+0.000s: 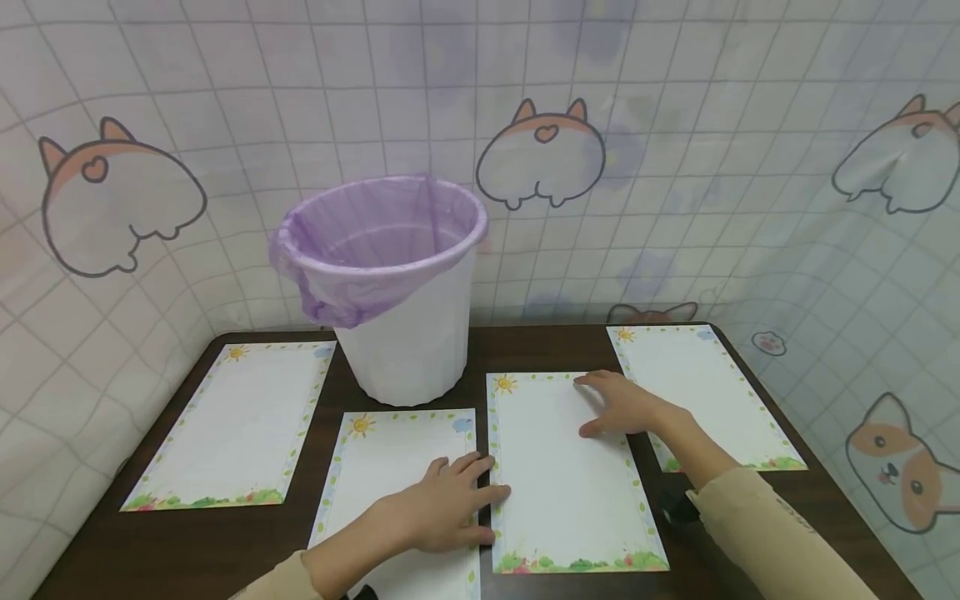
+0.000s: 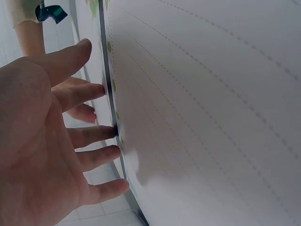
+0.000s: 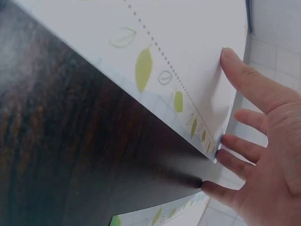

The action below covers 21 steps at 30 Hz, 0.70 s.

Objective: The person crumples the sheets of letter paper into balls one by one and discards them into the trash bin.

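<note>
Two sheets of decorated writing paper lie side by side at the front middle of the table. My left hand [image 1: 448, 506] spreads over the right edge of the left-middle sheet [image 1: 378, 458], its fingertips reaching the neighbouring sheet's left border. At that right-middle sheet [image 1: 562, 500], my right hand [image 1: 626, 406] rests by the upper right corner, fingers spread and thumb over the white paper. In the right wrist view, the right thumb [image 3: 235, 66] is at the lined sheet and the little finger [image 3: 216, 190] meets the dark tabletop. Neither hand grips anything.
A white bin [image 1: 420, 342] with a purple bag liner [image 1: 330, 287] stands at the back, left of centre. More decorated sheets lie at the far left [image 1: 232, 425] and far right [image 1: 705, 392] of the dark table [image 1: 525, 350]. A patterned curtain [image 1: 690, 167] surrounds it.
</note>
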### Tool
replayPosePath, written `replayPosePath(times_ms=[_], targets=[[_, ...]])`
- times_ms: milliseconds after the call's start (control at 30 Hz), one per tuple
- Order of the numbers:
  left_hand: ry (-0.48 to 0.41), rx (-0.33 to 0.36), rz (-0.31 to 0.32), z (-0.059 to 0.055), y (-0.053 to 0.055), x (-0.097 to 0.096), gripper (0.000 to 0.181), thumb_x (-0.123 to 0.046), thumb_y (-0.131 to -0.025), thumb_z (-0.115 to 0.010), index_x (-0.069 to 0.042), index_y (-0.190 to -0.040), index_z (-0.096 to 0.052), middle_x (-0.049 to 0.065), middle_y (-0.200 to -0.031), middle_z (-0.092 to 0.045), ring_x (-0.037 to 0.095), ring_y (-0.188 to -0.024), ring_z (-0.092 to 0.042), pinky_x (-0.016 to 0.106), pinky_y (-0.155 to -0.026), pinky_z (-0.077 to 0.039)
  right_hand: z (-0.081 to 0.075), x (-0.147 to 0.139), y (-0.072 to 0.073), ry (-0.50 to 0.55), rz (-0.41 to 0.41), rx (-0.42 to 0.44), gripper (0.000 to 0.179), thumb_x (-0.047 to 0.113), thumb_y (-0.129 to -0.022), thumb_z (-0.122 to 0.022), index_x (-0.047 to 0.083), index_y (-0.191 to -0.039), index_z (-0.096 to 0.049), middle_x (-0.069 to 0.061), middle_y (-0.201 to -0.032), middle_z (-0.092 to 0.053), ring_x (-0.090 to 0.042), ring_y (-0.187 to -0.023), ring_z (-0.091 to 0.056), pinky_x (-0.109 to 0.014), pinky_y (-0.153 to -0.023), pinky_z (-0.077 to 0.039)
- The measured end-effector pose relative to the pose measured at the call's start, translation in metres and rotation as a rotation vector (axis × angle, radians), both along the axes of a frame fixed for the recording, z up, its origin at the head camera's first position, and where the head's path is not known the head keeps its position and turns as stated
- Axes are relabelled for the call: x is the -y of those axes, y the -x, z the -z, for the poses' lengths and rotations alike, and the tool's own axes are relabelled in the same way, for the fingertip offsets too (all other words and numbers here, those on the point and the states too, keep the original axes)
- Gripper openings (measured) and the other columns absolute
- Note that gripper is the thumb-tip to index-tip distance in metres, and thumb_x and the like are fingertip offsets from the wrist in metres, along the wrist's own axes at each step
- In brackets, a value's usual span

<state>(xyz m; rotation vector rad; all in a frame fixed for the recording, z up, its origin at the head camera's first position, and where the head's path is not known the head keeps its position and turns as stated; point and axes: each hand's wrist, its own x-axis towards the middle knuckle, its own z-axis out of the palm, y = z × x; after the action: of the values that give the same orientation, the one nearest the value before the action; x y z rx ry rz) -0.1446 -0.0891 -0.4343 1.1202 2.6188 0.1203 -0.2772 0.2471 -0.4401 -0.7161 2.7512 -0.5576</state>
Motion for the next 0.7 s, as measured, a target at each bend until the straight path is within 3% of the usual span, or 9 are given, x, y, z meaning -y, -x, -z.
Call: replayPosePath(times_ms=[233,400,700], targets=[[0.014,-0.003,0.000,0.0007,-0.0009,-0.0020,0.059,-0.057,-0.101,-0.056,-0.031,-0.153,-0.049,0.011,-0.163,-0.032,0.031,-0.150,-0.027,0.063,-0.110,-0.034,0.0031,-0.0033,-0.0002,-0.018,0.020,-0.009,0.094,0.041,-0.082,-0.087,-0.003,-0.152,-0.042,-0.035,-0.158,-0.027,-0.056,-0.143,-0.026,-0.072,-0.108,-0.030],[0.015,-0.012,0.002,0.0008,-0.0011,-0.0030,0.060,-0.057,-0.099,-0.059,-0.029,-0.152,-0.050,0.011,-0.163,-0.032,0.031,-0.150,-0.028,0.063,-0.109,-0.035,0.0043,-0.0046,0.0010,-0.035,0.036,0.005,0.098,0.045,-0.082,-0.086,-0.001,-0.154,-0.039,-0.034,-0.160,-0.026,-0.055,-0.143,-0.027,-0.078,-0.104,-0.027],[0.010,0.010,-0.012,0.0012,-0.0010,-0.0057,0.066,-0.058,-0.095,-0.066,-0.026,-0.150,-0.050,0.013,-0.163,-0.029,0.032,-0.150,-0.027,0.063,-0.110,-0.034,0.0075,-0.0071,0.0022,-0.032,0.049,0.018,0.101,0.048,-0.082,-0.086,0.000,-0.156,-0.037,-0.033,-0.160,-0.025,-0.054,-0.144,-0.027,-0.079,-0.104,-0.024]])
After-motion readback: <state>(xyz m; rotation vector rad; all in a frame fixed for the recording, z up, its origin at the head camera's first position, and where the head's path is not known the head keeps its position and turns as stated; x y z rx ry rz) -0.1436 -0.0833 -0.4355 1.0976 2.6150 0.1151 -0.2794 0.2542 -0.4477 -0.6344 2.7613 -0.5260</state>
